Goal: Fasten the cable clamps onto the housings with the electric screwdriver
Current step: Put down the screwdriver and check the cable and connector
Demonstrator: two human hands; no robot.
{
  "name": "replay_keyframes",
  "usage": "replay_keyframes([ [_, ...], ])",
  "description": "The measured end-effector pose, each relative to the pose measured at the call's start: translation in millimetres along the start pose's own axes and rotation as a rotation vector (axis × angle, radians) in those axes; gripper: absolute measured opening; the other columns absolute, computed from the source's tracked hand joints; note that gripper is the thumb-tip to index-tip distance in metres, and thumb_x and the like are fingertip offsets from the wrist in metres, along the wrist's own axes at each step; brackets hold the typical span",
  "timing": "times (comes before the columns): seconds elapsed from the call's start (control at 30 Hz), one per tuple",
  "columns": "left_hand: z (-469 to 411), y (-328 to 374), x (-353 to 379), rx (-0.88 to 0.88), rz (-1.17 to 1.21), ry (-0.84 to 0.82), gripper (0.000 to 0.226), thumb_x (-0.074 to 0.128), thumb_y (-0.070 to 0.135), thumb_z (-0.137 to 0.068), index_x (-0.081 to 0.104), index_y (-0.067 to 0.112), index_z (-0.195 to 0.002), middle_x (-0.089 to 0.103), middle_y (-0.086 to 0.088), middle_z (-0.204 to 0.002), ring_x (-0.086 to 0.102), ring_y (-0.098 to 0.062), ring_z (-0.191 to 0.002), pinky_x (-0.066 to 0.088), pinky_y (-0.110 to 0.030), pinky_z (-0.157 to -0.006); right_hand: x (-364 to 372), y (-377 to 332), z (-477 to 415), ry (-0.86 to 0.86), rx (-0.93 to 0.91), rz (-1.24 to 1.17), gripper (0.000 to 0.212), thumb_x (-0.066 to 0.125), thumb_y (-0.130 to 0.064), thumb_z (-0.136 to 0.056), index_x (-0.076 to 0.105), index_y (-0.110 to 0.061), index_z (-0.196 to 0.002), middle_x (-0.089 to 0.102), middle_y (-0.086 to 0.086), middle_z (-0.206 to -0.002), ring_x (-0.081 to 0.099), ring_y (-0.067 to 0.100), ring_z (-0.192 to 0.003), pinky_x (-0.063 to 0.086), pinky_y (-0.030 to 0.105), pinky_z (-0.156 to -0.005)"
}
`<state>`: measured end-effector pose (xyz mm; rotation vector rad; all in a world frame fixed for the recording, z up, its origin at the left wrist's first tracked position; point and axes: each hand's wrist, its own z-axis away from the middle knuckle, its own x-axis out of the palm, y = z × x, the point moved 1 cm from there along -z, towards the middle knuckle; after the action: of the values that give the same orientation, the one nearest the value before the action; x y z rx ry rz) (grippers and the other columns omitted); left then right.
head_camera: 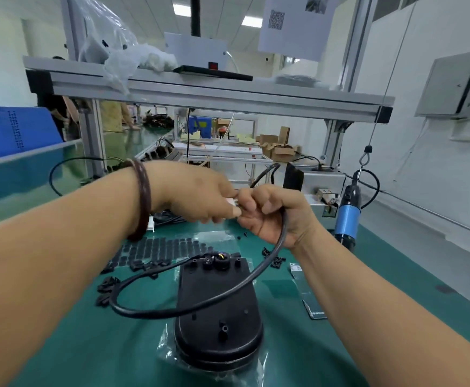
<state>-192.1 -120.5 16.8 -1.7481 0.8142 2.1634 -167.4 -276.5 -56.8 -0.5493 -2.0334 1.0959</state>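
Observation:
A black oval housing [217, 311] lies on a plastic bag on the green bench in front of me. A black cable [200, 304] loops from the housing's far end, over its top, and up into my right hand [273, 216], which is closed around it. My left hand [197, 194] pinches a small white connector [232, 203] at the cable's end, touching my right fingers above the bench. Loose black cable clamps [108, 286] lie left of the housing, and a few more cable clamps [274, 259] to its right. The blue electric screwdriver [347, 216] hangs from a wire at the right.
Rows of small black rubber parts [158, 248] lie behind the housing. Flat packets [312, 297] sit at the right. An aluminium frame shelf [214, 90] spans overhead. A blue crate [13, 129] stands at the left; people stand at the far left behind the frame.

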Motion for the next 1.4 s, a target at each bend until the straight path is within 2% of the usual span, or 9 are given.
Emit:
replay_keyframes([
  [0.07, -3, -2, 5, -0.067, -0.231, 0.153, 0.039, 0.035, 0.035, -0.101, 0.059, 0.004, -0.105, 0.053, -0.001, -0.073, 0.046, -0.008, -0.055, 0.036, -0.014, -0.047, 1, 2, -1, 0.113, 0.013, 0.048, 0.021, 0.043, 0.010, -0.057, 0.050, -0.010, -0.055, 0.056, 0.012, -0.084, 0.049, 0.018, -0.061, 0.046, 0.022, -0.050],
  [0.17, -7, -18, 10, -0.199, -0.135, 0.350, 0.045, 0.029, 0.035, -0.103, 0.061, 0.002, -0.102, 0.062, -0.011, -0.089, 0.056, -0.015, -0.067, 0.041, -0.023, -0.053, 1, 9, 5, 0.264, 0.084, 0.156, 0.041, 0.038, 0.020, -0.077, 0.052, -0.011, -0.099, 0.058, 0.016, -0.105, 0.065, 0.025, -0.061, 0.053, 0.023, -0.049],
  [0.33, -8, -56, 15, -0.396, 0.457, 0.690, 0.031, 0.036, 0.021, -0.100, 0.060, 0.000, -0.100, 0.057, -0.011, -0.082, 0.061, -0.028, -0.064, 0.056, -0.039, -0.060, 8, 32, 30, 0.365, 0.285, 0.325, 0.050, 0.050, 0.014, -0.084, 0.044, -0.015, -0.125, 0.070, 0.011, -0.075, 0.054, 0.015, -0.042, 0.042, 0.020, -0.040],
  [0.6, 37, -95, 94, -0.506, 0.874, 0.482, 0.025, 0.034, 0.026, -0.102, 0.059, 0.026, -0.101, 0.060, -0.008, -0.056, 0.054, -0.017, -0.041, 0.041, -0.020, -0.039, 2, 52, 58, 0.780, 0.105, 0.752, 0.014, 0.062, 0.001, -0.089, 0.062, -0.013, -0.091, 0.062, 0.004, -0.068, 0.053, 0.007, -0.046, 0.045, 0.019, -0.048],
  [0.77, 62, -70, 154, -0.454, 1.009, 0.520, 0.027, 0.041, 0.026, -0.100, 0.066, 0.026, -0.089, 0.068, -0.004, -0.095, 0.063, -0.016, -0.087, 0.050, -0.028, -0.062, -2, 70, 65, 0.845, 0.203, 1.007, 0.013, 0.066, -0.012, -0.089, 0.075, -0.015, -0.097, 0.073, 0.000, -0.095, 0.066, 0.012, -0.088, 0.052, 0.027, -0.087],
  [0.9, 65, -46, 158, -0.420, 1.323, 0.409, 0.044, 0.037, 0.029, -0.102, 0.074, 0.012, -0.085, 0.073, -0.002, -0.087, 0.068, -0.015, -0.072, 0.055, -0.028, -0.058, 1, 71, 75, 0.772, 0.323, 0.982, 0.032, 0.053, -0.015, -0.097, 0.063, -0.021, -0.127, 0.061, -0.014, -0.110, 0.055, -0.001, -0.086, 0.042, 0.004, -0.071],
  [1.03, 64, -38, 155, -0.342, 1.416, 0.378, 0.048, 0.038, 0.024, -0.102, 0.076, 0.010, -0.077, 0.074, -0.013, -0.085, 0.071, -0.020, -0.070, 0.057, -0.029, -0.059, 10, 78, 85, 0.846, 0.306, 0.839, 0.037, 0.049, -0.009, -0.099, 0.056, -0.019, -0.134, 0.057, -0.008, -0.132, 0.054, 0.008, -0.113, 0.042, 0.028, -0.104],
  [1.23, 64, -35, 153, -0.261, 1.477, 0.486, 0.040, 0.044, 0.019, -0.099, 0.077, 0.030, -0.081, 0.075, -0.008, -0.087, 0.072, -0.017, -0.077, 0.057, -0.026, -0.060, 12, 76, 74, 0.975, 0.214, 0.565, 0.032, 0.050, -0.003, -0.097, 0.065, -0.019, -0.121, 0.068, 0.002, -0.119, 0.065, 0.018, -0.103, 0.052, 0.038, -0.096],
  [1.4, 61, -45, 147, -0.244, 1.566, 0.580, 0.028, 0.048, 0.016, -0.097, 0.075, 0.021, -0.091, 0.075, 0.002, -0.092, 0.071, -0.008, -0.082, 0.058, -0.026, -0.062, 13, 67, 45, 0.920, 0.148, 0.574, 0.032, 0.050, 0.000, -0.095, 0.067, -0.021, -0.113, 0.070, 0.000, -0.115, 0.066, 0.017, -0.103, 0.050, 0.036, -0.097],
])
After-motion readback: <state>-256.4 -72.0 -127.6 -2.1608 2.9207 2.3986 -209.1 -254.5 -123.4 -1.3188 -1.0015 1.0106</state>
